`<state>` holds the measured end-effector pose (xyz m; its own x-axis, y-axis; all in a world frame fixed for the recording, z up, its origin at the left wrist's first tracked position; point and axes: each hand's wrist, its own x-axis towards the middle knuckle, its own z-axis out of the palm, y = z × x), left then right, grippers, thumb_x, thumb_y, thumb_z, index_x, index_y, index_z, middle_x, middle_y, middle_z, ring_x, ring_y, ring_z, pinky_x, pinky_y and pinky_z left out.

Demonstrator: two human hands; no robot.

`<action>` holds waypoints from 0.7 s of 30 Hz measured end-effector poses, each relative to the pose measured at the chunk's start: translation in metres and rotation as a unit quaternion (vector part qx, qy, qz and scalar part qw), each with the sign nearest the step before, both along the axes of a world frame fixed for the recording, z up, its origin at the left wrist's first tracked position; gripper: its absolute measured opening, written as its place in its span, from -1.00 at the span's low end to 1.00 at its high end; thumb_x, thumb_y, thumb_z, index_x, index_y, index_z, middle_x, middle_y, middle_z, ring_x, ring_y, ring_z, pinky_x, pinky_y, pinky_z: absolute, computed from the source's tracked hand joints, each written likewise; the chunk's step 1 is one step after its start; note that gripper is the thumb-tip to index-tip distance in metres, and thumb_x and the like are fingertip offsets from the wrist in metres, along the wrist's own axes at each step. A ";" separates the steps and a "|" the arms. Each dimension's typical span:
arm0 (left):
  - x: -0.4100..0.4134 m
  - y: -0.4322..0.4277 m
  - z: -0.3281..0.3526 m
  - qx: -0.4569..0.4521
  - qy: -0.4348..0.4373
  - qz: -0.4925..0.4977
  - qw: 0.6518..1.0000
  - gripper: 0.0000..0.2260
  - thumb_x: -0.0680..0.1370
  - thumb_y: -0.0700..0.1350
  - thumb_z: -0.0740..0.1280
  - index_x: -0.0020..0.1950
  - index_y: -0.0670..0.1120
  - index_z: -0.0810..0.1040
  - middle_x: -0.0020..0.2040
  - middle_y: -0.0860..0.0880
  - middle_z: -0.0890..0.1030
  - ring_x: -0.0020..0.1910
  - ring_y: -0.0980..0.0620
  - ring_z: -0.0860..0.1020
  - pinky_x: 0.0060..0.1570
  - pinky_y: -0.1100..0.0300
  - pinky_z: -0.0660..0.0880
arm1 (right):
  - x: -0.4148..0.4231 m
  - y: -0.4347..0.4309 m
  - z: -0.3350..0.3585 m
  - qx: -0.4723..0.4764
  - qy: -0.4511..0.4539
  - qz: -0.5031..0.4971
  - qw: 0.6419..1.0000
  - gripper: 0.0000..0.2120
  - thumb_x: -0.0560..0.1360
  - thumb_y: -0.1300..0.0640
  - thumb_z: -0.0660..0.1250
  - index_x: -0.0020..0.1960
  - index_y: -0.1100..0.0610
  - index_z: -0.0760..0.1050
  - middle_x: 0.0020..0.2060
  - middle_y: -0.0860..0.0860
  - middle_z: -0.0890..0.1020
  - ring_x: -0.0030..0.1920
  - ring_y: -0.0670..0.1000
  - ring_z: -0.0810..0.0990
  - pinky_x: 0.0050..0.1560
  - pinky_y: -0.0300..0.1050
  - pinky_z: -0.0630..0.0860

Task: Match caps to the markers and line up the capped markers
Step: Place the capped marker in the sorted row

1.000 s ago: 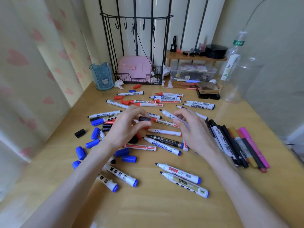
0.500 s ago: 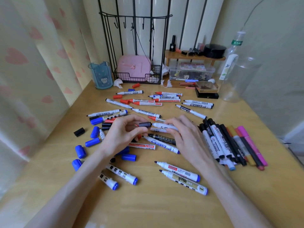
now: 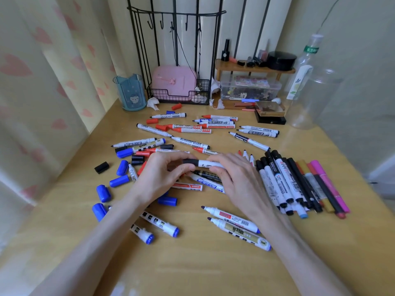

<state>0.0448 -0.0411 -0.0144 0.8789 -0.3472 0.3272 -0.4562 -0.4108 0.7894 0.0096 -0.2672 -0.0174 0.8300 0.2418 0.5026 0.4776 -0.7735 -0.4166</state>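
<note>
at the centre of the table, left hand pinches the black cap and right hand grips the white marker. barrel lies side to side, cap end leftward. the capped row sits just right, nearer the right hand.

Capped markers row R of hands; loose caps L.
</note>
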 end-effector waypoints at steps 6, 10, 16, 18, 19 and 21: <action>-0.002 -0.004 -0.002 -0.015 -0.020 0.016 1.000 -0.84 0.60 -0.12 0.45 0.15 0.06 0.71 -0.15 0.21 0.73 -0.19 0.21 0.69 -0.03 0.25 0.63 | -0.003 0.005 0.000 0.021 0.004 -0.019 1.000 -0.82 0.61 0.22 0.38 0.19 0.08 0.62 -0.03 -0.08 0.68 -0.01 -0.06 0.58 0.00 -0.32 0.40; -0.002 -0.003 -0.003 0.012 -0.027 0.004 1.000 -0.83 0.62 -0.14 0.44 0.16 0.07 0.69 -0.17 0.28 0.70 -0.14 0.22 0.69 -0.03 0.35 0.58 | -0.002 0.004 0.000 0.021 0.027 -0.010 0.999 -0.83 0.61 0.25 0.39 0.17 0.07 0.61 -0.02 -0.10 0.69 -0.04 -0.18 0.54 -0.02 -0.53 0.30; 0.003 -0.003 0.000 0.048 -0.061 -0.019 0.997 -0.80 0.62 -0.01 0.42 0.21 -0.03 0.68 -0.04 0.23 0.68 -0.08 0.19 0.65 -0.11 0.37 0.51 | 0.000 0.005 0.000 0.029 0.074 0.013 0.997 -0.85 0.69 0.07 0.27 0.23 -0.02 0.54 0.01 -0.14 0.66 0.01 -0.09 0.58 0.04 -0.08 0.50; 0.001 -0.006 -0.002 0.054 -0.071 -0.028 0.996 -0.81 0.63 -0.01 0.42 0.20 -0.04 0.68 -0.03 0.21 0.68 -0.07 0.19 0.64 -0.13 0.39 0.47 | -0.003 0.005 0.000 0.022 0.071 0.011 0.997 -0.84 0.69 0.05 0.26 0.24 -0.03 0.54 0.04 -0.16 0.66 0.05 -0.12 0.57 0.12 -0.08 0.47; 0.001 -0.007 -0.001 0.051 -0.073 -0.026 0.996 -0.81 0.62 -0.01 0.43 0.20 -0.03 0.68 -0.02 0.23 0.68 -0.06 0.20 0.64 -0.12 0.40 0.47 | -0.003 0.004 0.001 0.021 0.072 0.005 0.997 -0.83 0.69 0.04 0.26 0.25 -0.03 0.55 0.07 -0.16 0.67 0.06 -0.15 0.55 0.14 -0.09 0.44; 0.002 -0.004 0.000 0.033 -0.062 -0.016 0.997 -0.81 0.60 -0.02 0.45 0.20 -0.01 0.68 0.00 0.24 0.68 -0.03 0.22 0.65 -0.07 0.42 0.49 | -0.004 0.002 0.004 0.024 0.072 -0.008 0.997 -0.81 0.69 0.03 0.27 0.26 -0.03 0.56 0.08 -0.17 0.67 0.06 -0.17 0.50 0.12 -0.09 0.42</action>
<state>0.0466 -0.0453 -0.0141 0.8212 -0.3991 0.4078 -0.5623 -0.4443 0.6974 0.0053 -0.2657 -0.0137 0.8975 0.2070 0.3894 0.3987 -0.7581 -0.5160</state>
